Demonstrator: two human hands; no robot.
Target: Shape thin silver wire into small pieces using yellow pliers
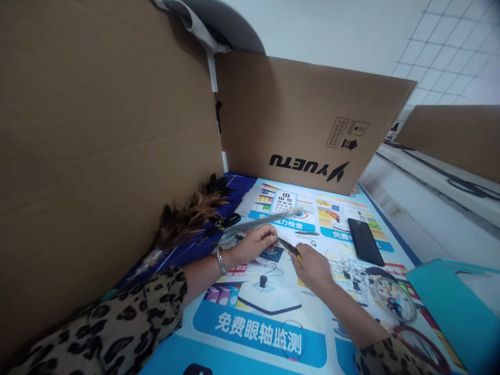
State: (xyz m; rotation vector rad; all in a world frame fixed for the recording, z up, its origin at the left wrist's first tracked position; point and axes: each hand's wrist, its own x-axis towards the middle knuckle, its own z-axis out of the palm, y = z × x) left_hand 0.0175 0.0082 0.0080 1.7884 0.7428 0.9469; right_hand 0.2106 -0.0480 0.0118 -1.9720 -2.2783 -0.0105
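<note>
My right hand (313, 266) is closed around the yellow-and-black handles of a pair of pliers (288, 246), whose dark jaws point left toward my other hand. My left hand (258, 242) is pinching a thin wire (278, 235) right at the plier tips; how the jaws sit on it is too small to tell. Behind my left hand a bundle of straight silvery wires (269, 217) lies slanting across the printed mat. Short bits of wire (307, 234) lie just beyond the pliers. A thin wire loop (305, 341) rests nearer to me.
Tall cardboard panels (297, 114) stand at the left and back. Brown feathers (187, 211) and a black key fob (231, 221) lie at left. On the right are a black phone (365, 241), tangled wire pieces (349, 273), a round clear dish (394, 298) and a teal folder (455, 307).
</note>
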